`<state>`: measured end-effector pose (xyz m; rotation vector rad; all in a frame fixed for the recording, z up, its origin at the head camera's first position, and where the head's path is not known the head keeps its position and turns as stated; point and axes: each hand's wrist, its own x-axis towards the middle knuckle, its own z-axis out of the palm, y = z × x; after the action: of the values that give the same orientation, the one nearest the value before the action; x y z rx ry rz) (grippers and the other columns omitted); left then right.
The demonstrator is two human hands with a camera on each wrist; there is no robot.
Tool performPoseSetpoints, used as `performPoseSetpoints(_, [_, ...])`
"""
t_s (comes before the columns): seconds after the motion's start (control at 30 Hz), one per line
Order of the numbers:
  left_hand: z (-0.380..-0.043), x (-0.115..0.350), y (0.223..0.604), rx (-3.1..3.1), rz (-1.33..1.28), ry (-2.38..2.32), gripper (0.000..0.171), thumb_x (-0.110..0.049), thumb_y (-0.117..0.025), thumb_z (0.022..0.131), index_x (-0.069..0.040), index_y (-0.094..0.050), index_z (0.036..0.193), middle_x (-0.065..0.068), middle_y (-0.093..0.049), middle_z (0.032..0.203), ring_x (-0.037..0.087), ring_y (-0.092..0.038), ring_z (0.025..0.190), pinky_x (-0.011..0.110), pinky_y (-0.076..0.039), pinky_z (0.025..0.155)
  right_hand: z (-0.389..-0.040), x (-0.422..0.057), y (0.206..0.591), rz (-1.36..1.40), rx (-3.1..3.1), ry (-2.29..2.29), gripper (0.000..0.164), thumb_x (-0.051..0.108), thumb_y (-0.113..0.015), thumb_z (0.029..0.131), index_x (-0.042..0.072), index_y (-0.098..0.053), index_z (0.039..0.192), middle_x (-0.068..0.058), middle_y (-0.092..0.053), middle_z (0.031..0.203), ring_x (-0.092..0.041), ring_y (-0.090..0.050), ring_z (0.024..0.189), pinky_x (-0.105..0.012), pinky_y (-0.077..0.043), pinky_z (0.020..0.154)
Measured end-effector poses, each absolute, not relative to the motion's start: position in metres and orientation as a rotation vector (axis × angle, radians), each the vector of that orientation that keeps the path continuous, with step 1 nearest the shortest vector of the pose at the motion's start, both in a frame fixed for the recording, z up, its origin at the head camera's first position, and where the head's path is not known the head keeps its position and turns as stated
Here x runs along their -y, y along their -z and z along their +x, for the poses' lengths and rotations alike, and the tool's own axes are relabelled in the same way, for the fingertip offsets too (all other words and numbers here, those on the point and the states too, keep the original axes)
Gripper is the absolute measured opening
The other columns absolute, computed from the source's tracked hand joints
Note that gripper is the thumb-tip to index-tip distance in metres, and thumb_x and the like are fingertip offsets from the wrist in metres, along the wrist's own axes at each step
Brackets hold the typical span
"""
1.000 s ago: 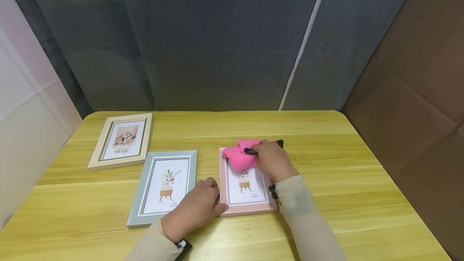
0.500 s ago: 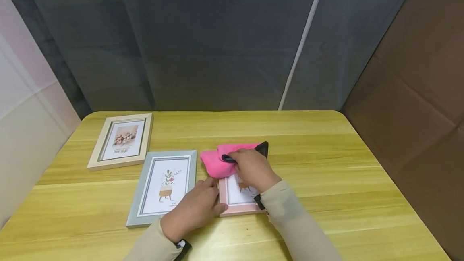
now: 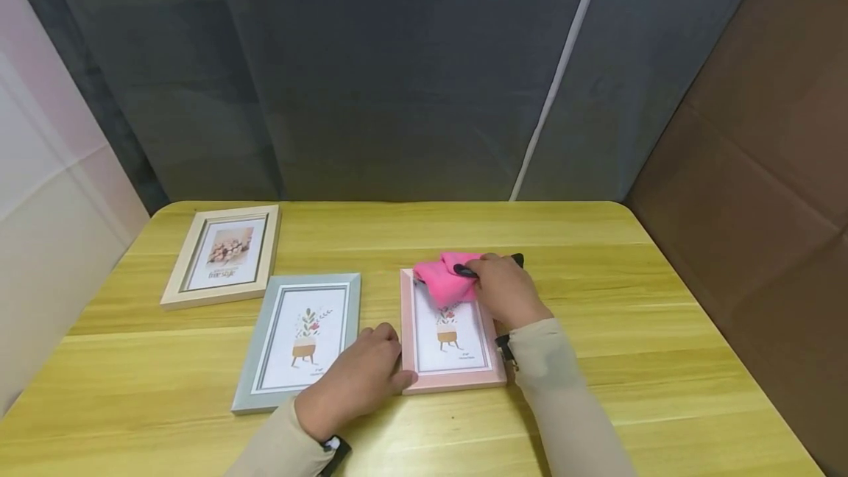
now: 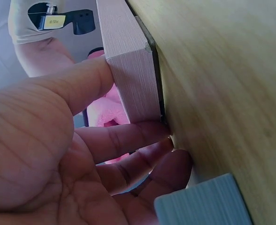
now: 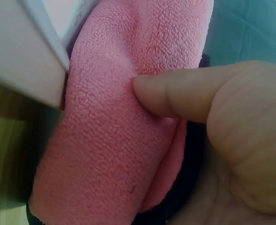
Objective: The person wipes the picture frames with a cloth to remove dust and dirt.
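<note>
A pink picture frame [image 3: 456, 381] with a flowerpot print lies flat on the table. My left hand [image 3: 361, 381] holds its near left corner. In the left wrist view the thumb [image 4: 88, 77] presses the frame's edge [image 4: 138, 84], and the fingertips reach its side near the tabletop. My right hand [image 3: 509, 289] grips a fluffy pink cloth [image 3: 447, 282] with black edging, over the far part of the pink frame. The right wrist view shows the thumb [image 5: 175, 91] pressing into the folded cloth [image 5: 95, 126]; the other fingers are mostly hidden.
A light blue picture frame [image 3: 255, 359] with a similar print lies just left of my left hand. Farther back at left is a cream picture frame [image 3: 179, 271]. Behind the wooden table [image 3: 629, 389] hangs a dark grey curtain [image 3: 397, 79].
My right hand swept the cloth left past the pink frame's left edge, then back right to its far end. The left hand and all the frames have stayed put.
</note>
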<state>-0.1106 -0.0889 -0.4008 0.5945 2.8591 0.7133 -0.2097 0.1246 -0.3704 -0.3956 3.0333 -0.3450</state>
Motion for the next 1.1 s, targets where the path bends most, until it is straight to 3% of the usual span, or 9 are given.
performPoseSetpoints(0.27, [-0.11, 0.089, 0.4, -2.862, 0.598, -0.737, 0.029, -0.026, -0.08, 0.083, 0.0, -0.067, 0.08, 0.009, -0.058, 0.099, 0.026, -0.049, 0.083, 0.042, -0.047, 0.073, -0.207, -0.106, 0.384, -0.683, -3.054, 0.32, 0.03, 0.01, -0.065, 0.094, 0.014, -0.071, 0.123, -0.008, -0.07, 0.113, -0.031, -0.066, 0.102, -0.045, -0.051, 0.092])
performPoseSetpoints(0.43, [-0.111, 0.089, 0.4, -2.869, 0.6, -0.728, 0.031, -0.026, -0.08, 0.083, 0.003, -0.069, 0.086, 0.015, -0.059, 0.112, 0.028, -0.05, 0.085, 0.044, -0.047, 0.076, -0.196, -0.084, 0.381, -0.781, -3.01, 0.313, 0.03, 0.012, -0.064, 0.096, 0.013, -0.068, 0.126, -0.006, -0.07, 0.114, -0.027, -0.066, 0.104, -0.042, -0.051, 0.093])
performPoseSetpoints(0.53, [-0.111, 0.088, 0.4, -2.871, 0.601, -0.724, 0.032, -0.026, -0.08, 0.083, 0.004, -0.07, 0.087, 0.017, -0.059, 0.117, 0.029, -0.05, 0.086, 0.045, -0.048, 0.076, -0.195, -0.084, 0.38, -0.755, -2.992, 0.326, 0.033, 0.013, -0.064, 0.096, 0.014, -0.067, 0.129, -0.006, -0.069, 0.118, -0.026, -0.065, 0.108, -0.041, -0.05, 0.096])
performPoseSetpoints(0.77, [-0.111, 0.088, 0.399, -2.864, 0.589, -0.717, 0.031, -0.028, -0.079, 0.084, 0.001, -0.069, 0.083, 0.009, -0.058, 0.101, 0.025, -0.05, 0.085, 0.042, -0.048, 0.074, -0.205, -0.109, 0.375, -0.606, -3.035, 0.368, 0.031, 0.008, -0.064, 0.094, 0.015, -0.07, 0.123, -0.009, -0.068, 0.119, -0.032, -0.062, 0.111, -0.047, -0.048, 0.098])
performPoseSetpoints(1.1, [-0.111, 0.088, 0.399, -2.852, 0.578, -0.716, 0.031, -0.027, -0.079, 0.084, 0.002, -0.069, 0.084, 0.01, -0.059, 0.102, 0.025, -0.05, 0.086, 0.042, -0.048, 0.075, -0.217, -0.131, 0.377, -0.395, -3.026, 0.396, 0.031, 0.01, -0.063, 0.096, 0.016, -0.07, 0.127, -0.012, -0.064, 0.126, -0.035, -0.059, 0.113, -0.05, -0.047, 0.099])
